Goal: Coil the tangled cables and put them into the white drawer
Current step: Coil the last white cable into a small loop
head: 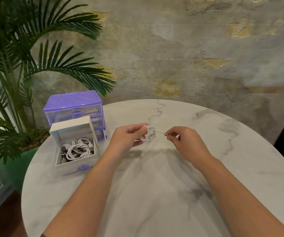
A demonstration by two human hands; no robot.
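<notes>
A small coil of white cable point(149, 135) hangs just above the middle of the marble table. My left hand point(128, 136) grips the coil between thumb and fingers. My right hand point(182, 140) pinches the cable's free end, which runs taut from the coil to the right. The white drawer point(77, 161) stands pulled out at the table's left, in front of its white case point(72, 128). Several coiled white cables point(77, 148) lie inside it.
A purple and clear drawer unit point(74, 106) stands behind the white case at the table's left edge. A potted palm point(18, 69) fills the left side beyond the round marble table point(155, 194). A rough plaster wall rises behind.
</notes>
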